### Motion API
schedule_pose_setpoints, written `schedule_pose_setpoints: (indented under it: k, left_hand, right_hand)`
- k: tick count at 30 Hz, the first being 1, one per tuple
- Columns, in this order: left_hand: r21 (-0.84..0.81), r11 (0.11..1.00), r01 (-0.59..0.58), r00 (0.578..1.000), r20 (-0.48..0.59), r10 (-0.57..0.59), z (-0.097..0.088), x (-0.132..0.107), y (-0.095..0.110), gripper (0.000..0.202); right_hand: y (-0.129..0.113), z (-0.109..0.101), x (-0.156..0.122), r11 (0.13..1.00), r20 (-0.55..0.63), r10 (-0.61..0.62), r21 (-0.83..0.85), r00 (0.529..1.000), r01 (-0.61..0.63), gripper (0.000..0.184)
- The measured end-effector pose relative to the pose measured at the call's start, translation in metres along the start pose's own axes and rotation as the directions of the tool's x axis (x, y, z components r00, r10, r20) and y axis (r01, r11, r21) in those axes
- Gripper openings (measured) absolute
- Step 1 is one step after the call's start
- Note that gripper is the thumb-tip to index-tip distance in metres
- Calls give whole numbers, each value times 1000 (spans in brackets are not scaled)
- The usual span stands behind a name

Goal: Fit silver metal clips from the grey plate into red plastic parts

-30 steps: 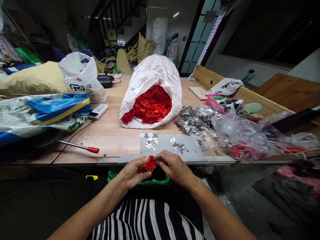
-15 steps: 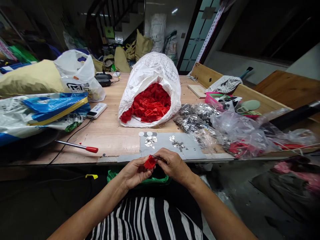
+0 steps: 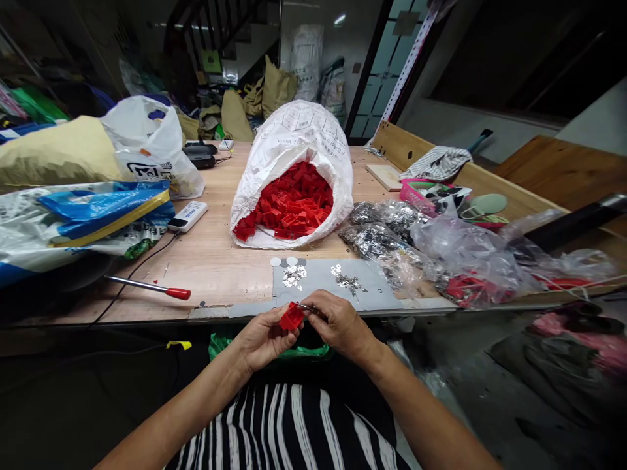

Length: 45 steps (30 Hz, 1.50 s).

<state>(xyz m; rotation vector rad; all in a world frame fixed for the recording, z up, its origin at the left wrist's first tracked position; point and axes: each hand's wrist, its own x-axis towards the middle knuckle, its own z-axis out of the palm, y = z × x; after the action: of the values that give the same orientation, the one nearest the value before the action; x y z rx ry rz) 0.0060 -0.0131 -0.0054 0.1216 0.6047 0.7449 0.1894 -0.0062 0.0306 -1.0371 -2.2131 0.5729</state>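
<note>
Holding: the left hand (image 3: 264, 341) and the right hand (image 3: 340, 325) meet just in front of the near edge of the desk (image 3: 215, 261).
Left grip: thumb and fingers closed around a small red piece (image 3: 290, 318); whether it is one piece or several together, I cannot tell.
Right grip: fingers pinched tight on a thin metal tool (image 3: 308, 307), mostly hidden by the hand, its visible end at the red piece.
Red piece: between the two hands, off the desk, above a green bag (image 3: 304, 354) that shows below the edge.
Gray sheet (image 3: 318, 297): flat on the desk just beyond the hands, bearing a bright pile of metal bits (image 3: 294, 277) on the left and a scattered pile (image 3: 347, 282) to its right, with pale discs (image 3: 292, 262) at its far left corner.
White sack (image 3: 304, 124): on its side behind the sheet, mouth toward the hands, filled with loose red bits (image 3: 296, 202).
Clear bags (image 3: 375, 243): right of the sack, with shiny metal bits inside.
Red-handled rod (image 3: 147, 286): on the left of the desk, well apart from the sheet.
White box (image 3: 187, 217): beyond the rod, beside plastic bags (image 3: 112, 209).
Pink basket (image 3: 416, 198): behind the clear bags, near a striped cloth (image 3: 438, 162).
</note>
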Motion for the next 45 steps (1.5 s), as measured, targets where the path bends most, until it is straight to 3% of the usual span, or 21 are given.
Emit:
schedule_pose_setpoints:
  k: [8,19,27,31,45]
  left_hand:
    - [7,1000,-5,1000,7,5,1,-2,-1,11]
    - [0,1000,-17,999,-41,17,2,-1,-6,12]
    - [-30,999,-22,1000,-17,21,-1,0,-7,14]
    - [-13,1000,-26,999,-19,26,-1,0,-5,14]
    - [39,994,-103,989,-101,106,3,-1,-8,11]
  right_hand:
    - [0,-2,1,1000,53,-8,-15,999,8,22]
    - [0,-1,-2,992,43,118,43,992,-120,13]
    - [0,-2,-1,991,64,113,67,991,-118,11]
    - [1,-3,-1,980,51,179,83,983,-183,9]
    - [0,-2,-3,956,80,282,63,956,-287,12]
